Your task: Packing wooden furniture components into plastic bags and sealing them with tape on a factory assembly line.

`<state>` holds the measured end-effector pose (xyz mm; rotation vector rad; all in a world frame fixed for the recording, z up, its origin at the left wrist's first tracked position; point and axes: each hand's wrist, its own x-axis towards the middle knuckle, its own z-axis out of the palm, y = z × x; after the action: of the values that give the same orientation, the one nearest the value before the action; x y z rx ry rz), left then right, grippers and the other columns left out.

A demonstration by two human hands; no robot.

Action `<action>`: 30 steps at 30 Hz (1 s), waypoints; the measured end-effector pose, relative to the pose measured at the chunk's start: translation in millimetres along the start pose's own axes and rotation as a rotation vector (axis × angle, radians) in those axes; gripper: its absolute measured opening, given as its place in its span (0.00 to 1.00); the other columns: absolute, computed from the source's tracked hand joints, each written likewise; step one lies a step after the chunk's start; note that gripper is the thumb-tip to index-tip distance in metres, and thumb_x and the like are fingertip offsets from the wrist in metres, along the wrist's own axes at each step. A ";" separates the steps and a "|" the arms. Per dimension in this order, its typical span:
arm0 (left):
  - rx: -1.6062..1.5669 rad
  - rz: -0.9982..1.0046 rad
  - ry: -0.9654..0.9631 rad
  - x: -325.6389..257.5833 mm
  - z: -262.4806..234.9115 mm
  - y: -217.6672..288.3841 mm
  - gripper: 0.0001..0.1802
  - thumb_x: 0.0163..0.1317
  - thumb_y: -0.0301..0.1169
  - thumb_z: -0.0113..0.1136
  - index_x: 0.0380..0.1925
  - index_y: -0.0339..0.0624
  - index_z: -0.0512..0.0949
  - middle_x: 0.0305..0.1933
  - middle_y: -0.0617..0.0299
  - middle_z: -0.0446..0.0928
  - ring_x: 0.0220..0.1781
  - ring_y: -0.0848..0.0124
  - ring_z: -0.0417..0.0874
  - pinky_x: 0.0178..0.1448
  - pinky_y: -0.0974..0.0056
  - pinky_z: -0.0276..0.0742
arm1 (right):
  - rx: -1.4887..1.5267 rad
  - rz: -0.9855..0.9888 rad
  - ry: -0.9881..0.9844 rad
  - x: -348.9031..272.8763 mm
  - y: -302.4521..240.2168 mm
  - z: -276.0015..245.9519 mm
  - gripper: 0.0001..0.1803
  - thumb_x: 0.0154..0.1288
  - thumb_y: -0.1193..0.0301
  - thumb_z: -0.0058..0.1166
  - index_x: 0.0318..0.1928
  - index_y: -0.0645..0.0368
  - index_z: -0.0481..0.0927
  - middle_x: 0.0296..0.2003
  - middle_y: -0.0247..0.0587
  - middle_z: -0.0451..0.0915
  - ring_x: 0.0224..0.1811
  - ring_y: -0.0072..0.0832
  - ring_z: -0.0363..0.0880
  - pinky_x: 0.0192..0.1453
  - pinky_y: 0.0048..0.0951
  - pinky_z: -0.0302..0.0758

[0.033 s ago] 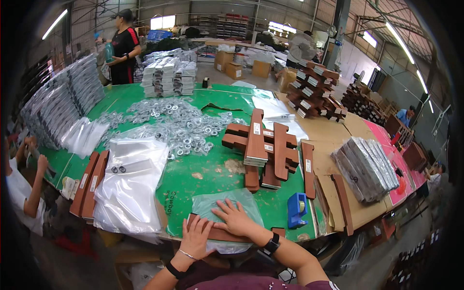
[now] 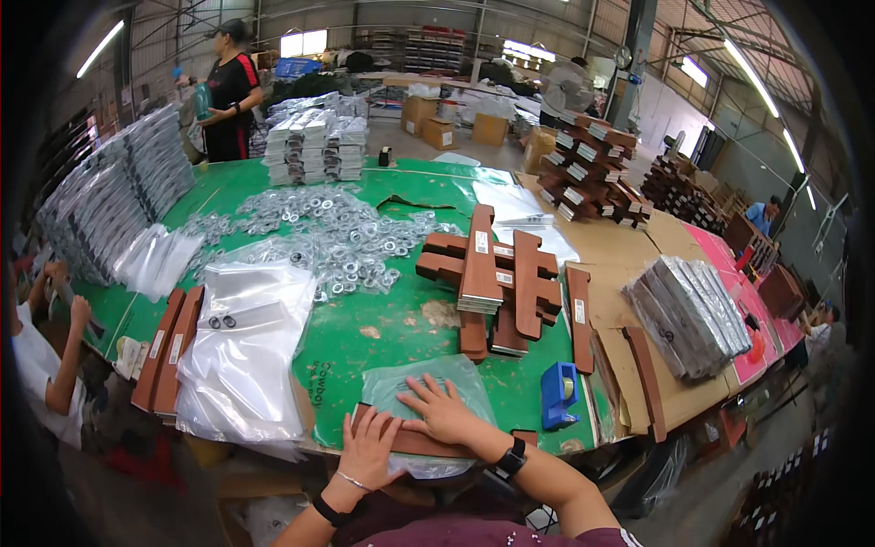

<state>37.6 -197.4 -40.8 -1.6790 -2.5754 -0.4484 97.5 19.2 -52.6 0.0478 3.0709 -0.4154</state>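
From the head camera, your left hand (image 2: pixel 369 448) lies flat with fingers spread on the near end of a long brown wooden board (image 2: pixel 415 442) at the near edge of the green tabletop (image 2: pixel 392 333); it presses rather than grasps. Your right hand (image 2: pixel 444 410) rests palm down, fingers splayed, on a clear plastic bag (image 2: pixel 428 378) that covers the board's far side, clenched on nothing. The board lies crosswise along the near edge, partly inside or under the bag; which, you cannot tell. Just right of it stands a blue tape dispenser (image 2: pixel 558 394). To your left lies a heap of clear plastic bags (image 2: pixel 241 356), beside two brown boards (image 2: pixel 169 351). Farther in sits a stack of brown wooden boards (image 2: pixel 497 278), with scattered metal rings (image 2: pixel 342 237) toward the far edge.
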 end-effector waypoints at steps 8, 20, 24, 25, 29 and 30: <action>-0.029 0.037 0.006 -9.8 -6.4 -4.2 0.50 0.34 0.43 0.79 0.63 0.51 0.69 0.66 0.59 0.64 0.74 0.55 0.57 0.74 0.35 0.48 | -0.035 0.114 -0.077 5.7 -3.3 -12.2 0.37 0.70 0.37 0.36 0.74 0.36 0.59 0.77 0.42 0.48 0.79 0.56 0.39 0.71 0.77 0.41; -0.058 0.100 0.158 -7.8 1.2 -12.9 0.41 0.39 0.39 0.76 0.59 0.50 0.73 0.63 0.58 0.68 0.71 0.57 0.64 0.73 0.37 0.52 | -0.035 0.281 0.002 23.8 -8.8 -9.7 0.39 0.68 0.37 0.40 0.75 0.37 0.57 0.78 0.39 0.45 0.79 0.56 0.39 0.65 0.85 0.43; -0.039 0.104 0.088 -9.3 -3.8 -10.3 0.39 0.43 0.34 0.73 0.60 0.50 0.73 0.64 0.57 0.68 0.72 0.56 0.64 0.74 0.37 0.52 | 0.011 0.313 0.014 17.3 -12.3 -6.7 0.39 0.69 0.40 0.43 0.74 0.42 0.59 0.77 0.43 0.47 0.79 0.55 0.39 0.66 0.83 0.41; -0.036 0.113 0.087 -9.6 -5.0 -10.6 0.39 0.43 0.34 0.73 0.60 0.50 0.73 0.64 0.57 0.68 0.72 0.56 0.64 0.74 0.37 0.52 | -0.003 0.242 0.093 14.6 -10.2 -4.3 0.38 0.68 0.41 0.45 0.72 0.45 0.61 0.76 0.46 0.49 0.78 0.55 0.41 0.68 0.79 0.43; -0.037 0.143 0.066 -15.1 -4.2 -15.9 0.37 0.46 0.27 0.67 0.62 0.50 0.71 0.67 0.56 0.66 0.73 0.54 0.63 0.75 0.39 0.52 | -0.040 0.002 0.201 -15.5 -1.7 -9.8 0.36 0.68 0.44 0.49 0.67 0.53 0.69 0.73 0.50 0.55 0.77 0.53 0.47 0.73 0.66 0.48; -0.044 0.154 0.067 -15.6 -3.4 -18.1 0.37 0.47 0.25 0.66 0.62 0.50 0.71 0.68 0.56 0.66 0.73 0.54 0.63 0.75 0.39 0.53 | -0.040 0.008 0.202 -26.8 2.0 -10.3 0.36 0.68 0.44 0.49 0.67 0.53 0.69 0.73 0.50 0.55 0.77 0.53 0.47 0.73 0.66 0.48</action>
<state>27.4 -218.9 -44.4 -1.8263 -2.3851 -0.5461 124.0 23.2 -42.0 0.1065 3.2750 -0.3698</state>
